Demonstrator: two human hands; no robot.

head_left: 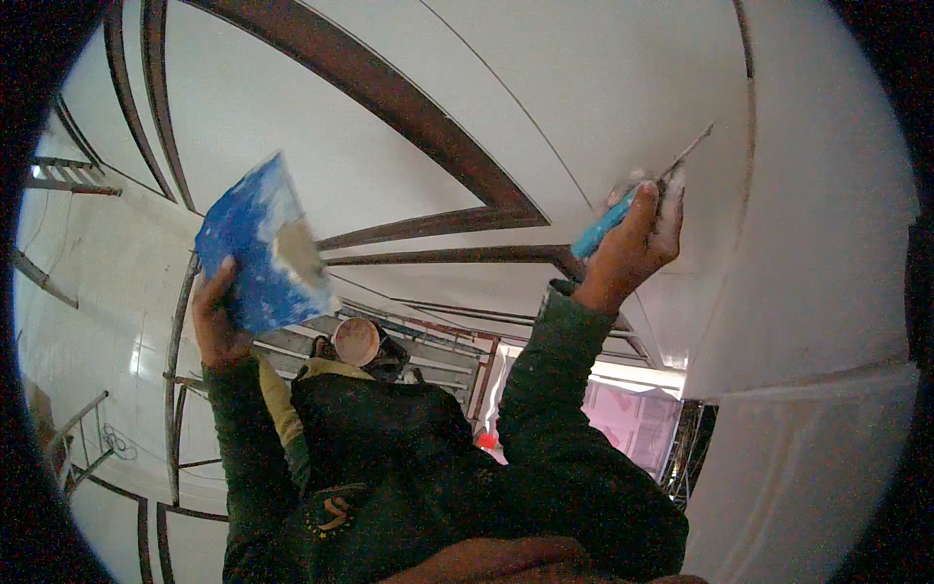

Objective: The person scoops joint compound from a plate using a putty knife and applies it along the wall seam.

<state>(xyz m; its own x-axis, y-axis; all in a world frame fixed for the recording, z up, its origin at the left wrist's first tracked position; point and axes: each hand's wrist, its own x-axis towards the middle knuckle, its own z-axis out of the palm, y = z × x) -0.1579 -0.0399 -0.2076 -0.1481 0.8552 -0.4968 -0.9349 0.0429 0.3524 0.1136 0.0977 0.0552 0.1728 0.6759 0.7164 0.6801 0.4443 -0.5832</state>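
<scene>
My left hand (222,326) grips a blue board (236,255) by its lower edge, thumb on its face. White smears cover the board, and a cream lump of putty (296,251) sits near its right side. Raised on the right, my right hand (637,238) is closed round the turquoise handle of a putty knife (601,226). The thin blade points up and right, seen nearly edge-on, close to a white panel surface (623,88). Whether it touches the surface I cannot tell. White residue coats my right fingers.
Dark brown trim strips (379,78) cross the white surface, and a brownish seam (749,146) runs down at right. Below me, a bucket (356,342) stands by scaffold planks. Metal poles (185,341) rise at left; a pink sheet (632,423) hangs at lower right.
</scene>
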